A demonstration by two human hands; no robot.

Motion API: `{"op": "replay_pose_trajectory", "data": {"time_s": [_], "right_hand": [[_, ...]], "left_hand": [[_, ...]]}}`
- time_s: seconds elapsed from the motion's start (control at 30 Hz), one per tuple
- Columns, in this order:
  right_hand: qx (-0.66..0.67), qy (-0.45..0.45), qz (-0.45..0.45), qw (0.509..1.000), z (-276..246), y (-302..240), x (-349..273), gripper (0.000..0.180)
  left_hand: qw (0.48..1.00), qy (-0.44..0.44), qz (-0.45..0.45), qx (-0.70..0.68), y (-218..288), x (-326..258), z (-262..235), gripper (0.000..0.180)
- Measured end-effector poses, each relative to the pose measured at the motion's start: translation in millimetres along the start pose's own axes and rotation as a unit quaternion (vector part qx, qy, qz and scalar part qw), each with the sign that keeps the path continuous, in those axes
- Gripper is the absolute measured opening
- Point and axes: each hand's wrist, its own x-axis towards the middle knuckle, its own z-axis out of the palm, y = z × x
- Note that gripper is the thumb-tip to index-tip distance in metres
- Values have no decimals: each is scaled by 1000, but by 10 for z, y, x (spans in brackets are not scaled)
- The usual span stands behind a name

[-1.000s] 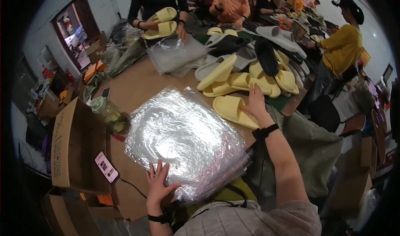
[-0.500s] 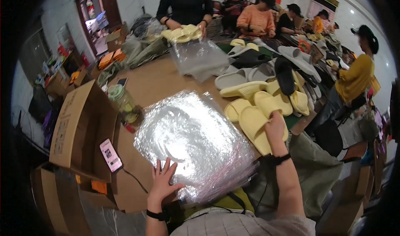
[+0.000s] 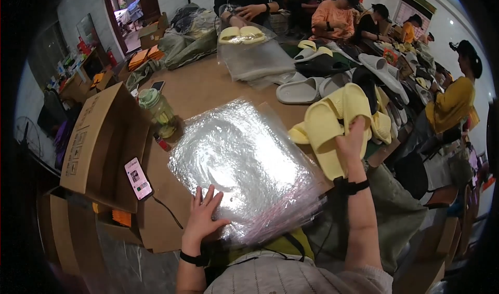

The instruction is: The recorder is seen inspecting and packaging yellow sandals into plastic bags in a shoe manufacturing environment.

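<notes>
My left hand (image 3: 205, 216) lies spread on the near left corner of a stack of clear plastic bags (image 3: 244, 164), fingers stretched out. In my right hand (image 3: 352, 143) is a pair of pale yellow slippers (image 3: 332, 122), gripped together and raised over the right edge of the bags. Part of my right hand's grip is hidden behind the slippers. Close behind them lies a pile with grey slippers (image 3: 300, 90) and more yellow slippers (image 3: 382, 128).
An open cardboard box (image 3: 99, 143) stands at the left, with a lit phone (image 3: 138, 178) and its cable beside it. A green-lidded jar (image 3: 157, 112) is farther back. Across the table a co-worker's hands (image 3: 249, 12) work with bagged yellow slippers (image 3: 242, 35). Other people sit or stand at the right.
My right hand has lifted the yellow slippers up off the pile. My left hand stays on the bags. Across the table, the co-worker's yellow slippers now sit inside a clear bag.
</notes>
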Motion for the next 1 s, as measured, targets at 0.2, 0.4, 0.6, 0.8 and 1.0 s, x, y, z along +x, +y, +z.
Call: {"op": "replay_pose_trajectory", "data": {"time_s": [0.2, 0.4, 0.6, 0.8, 1.0], "right_hand": [[-194, -41, -126, 972, 263, 349, -3, 111], [-73, -157, -96, 980, 82, 552, -119, 111], [6, 71, -127, 989, -135, 572, 227, 89], [-33, 168, -158, 973, -474, 152, 521, 74], [152, 122, -236, 952, -947, -574, 114, 64]], "left_hand": [[1000, 5, 4, 0, 52, 16, -14, 92], [1000, 8, 7, 11, 10, 29, 18, 95], [1000, 14, 9, -3, -11, 15, 22, 93], [1000, 19, 7, -5, 27, 0, 5, 91], [999, 44, 18, 1, -31, -18, 60, 91]]}}
